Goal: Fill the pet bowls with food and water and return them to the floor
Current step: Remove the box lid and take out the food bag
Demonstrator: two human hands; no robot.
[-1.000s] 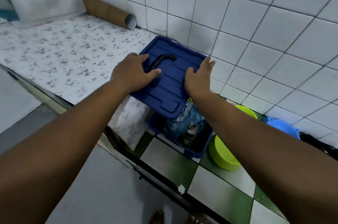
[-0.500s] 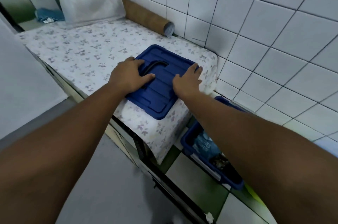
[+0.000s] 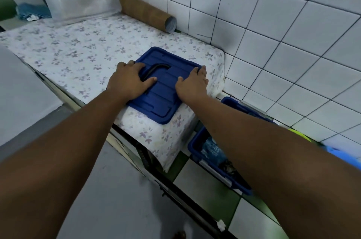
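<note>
Head view looks down on a blue lid [image 3: 164, 90] lying flat on the near right corner of the table [image 3: 78, 51], which is covered in a pale floral sheet that hangs over the edge. A black handle [image 3: 154, 69] is set into the lid's top. Both hands rest on the lid with fingers spread and palms down: the left hand [image 3: 130, 82] covers its 9 o'clock side with the thumb touching the handle recess, and the right hand [image 3: 192, 84] lies along its 3 o'clock edge, fingertips reaching the far corner. Neither hand is curled around anything.

At 4 o'clock from the lid, lower down on the green and white tiled floor [image 3: 211, 192], stands an open blue bin [image 3: 220, 174], partly hidden by the right forearm. Inside it a blue pet food bag [image 3: 212, 151] shows printed lettering. Past the forearm, near 3 o'clock at the frame's right side, a sliver of a yellow-green bowl [image 3: 299, 134] and a blue bowl [image 3: 340, 153] sit on the floor by the wall; both are blurred.

At 12 o'clock from the lid a cardboard tube [image 3: 146, 13] lies along the white tiled wall [image 3: 273, 23]. At 11 o'clock, at the table's far end, are white folded sheets [image 3: 80, 2] and a blue cloth [image 3: 32, 11].
</note>
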